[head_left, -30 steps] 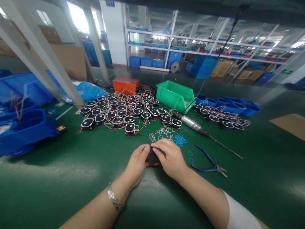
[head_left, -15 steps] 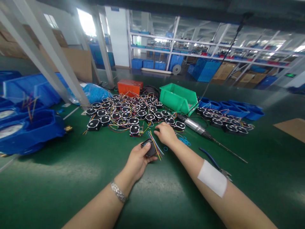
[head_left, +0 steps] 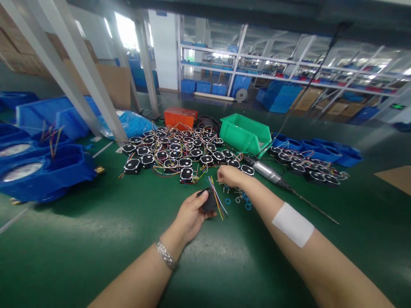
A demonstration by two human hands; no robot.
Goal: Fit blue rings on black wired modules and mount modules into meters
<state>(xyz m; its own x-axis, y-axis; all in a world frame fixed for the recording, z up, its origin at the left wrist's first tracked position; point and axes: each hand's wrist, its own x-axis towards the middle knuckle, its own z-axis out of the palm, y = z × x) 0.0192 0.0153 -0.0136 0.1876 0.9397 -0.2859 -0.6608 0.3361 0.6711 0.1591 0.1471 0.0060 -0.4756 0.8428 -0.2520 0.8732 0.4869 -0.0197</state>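
Toward the near edge of the green bench (head_left: 135, 248), about midway along, the left hand (head_left: 189, 216) holds a black unit (head_left: 210, 204) between thumb and fingers, the unit tilted and its coloured wires (head_left: 219, 202) trailing to the right. Whether the unit touches the surface cannot be told. Farther from the near edge, the right hand (head_left: 230, 175) is curled narrow, fingers bent down over loose screws (head_left: 225, 188); whether it grips one cannot be seen. Its wrist and forearm, bearing a white patch (head_left: 293, 224), screen part of the screws and blue rings (head_left: 248, 206). Beyond both hands, a crowded bank of wired motors (head_left: 175, 145) occupies the middle toward the far edge, leads tangled across it, with an orange box (head_left: 180, 119) behind. To the right of the bank stands a green bin (head_left: 245, 132); a hanging cord (head_left: 290, 109) descends at its right end. A power screwdriver (head_left: 269, 172) lies aslant behind the right forearm, bit pointing toward the right edge. Past it, a second motor group (head_left: 305, 164) sits before blue housings (head_left: 321, 150). Toward the left edge, a large blue casing (head_left: 69, 173) takes up considerable space, and metal posts (head_left: 85, 72) rise near the far left corner.
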